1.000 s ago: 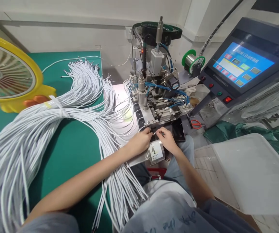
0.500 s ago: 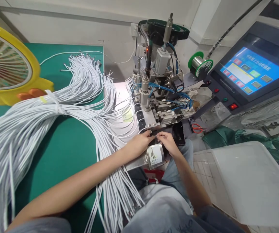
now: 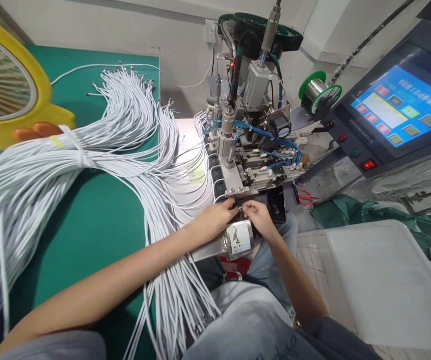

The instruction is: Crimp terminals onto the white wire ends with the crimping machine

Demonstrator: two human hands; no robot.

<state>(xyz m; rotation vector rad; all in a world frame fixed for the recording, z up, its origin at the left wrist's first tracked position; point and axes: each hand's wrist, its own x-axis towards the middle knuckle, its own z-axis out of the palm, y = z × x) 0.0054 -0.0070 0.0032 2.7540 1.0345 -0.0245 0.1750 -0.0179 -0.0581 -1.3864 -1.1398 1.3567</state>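
Observation:
Just in front of the machine's (image 3: 238,170) front edge, my left hand (image 3: 217,218) is closed with thumb and index finger pinched, on what looks like the end of a white cable (image 3: 218,196). Right beside it, my right hand (image 3: 259,218) pinches a small metal piece (image 3: 241,209) between its fingertips, too small to make out fully. The two hands' fingertips nearly meet. Below them lies a clear bag with a white label (image 3: 240,237). A large bundle of white cables (image 3: 125,165), tied with a white strip, spreads left of my left forearm.
A yellow fan (image 3: 44,107) stands on the green table mat (image 3: 113,215). Behind the machine are a solder wire spool (image 3: 316,90) and a touchscreen panel (image 3: 399,107). Red-handled scissors (image 3: 305,197) and a dark tray (image 3: 276,205) lie right of my hands, with a white plastic bin (image 3: 384,280) nearer me.
The camera view has shifted slightly. Both hands stay pinched together at the same place, and the small metal piece shows a little more between the fingertips.

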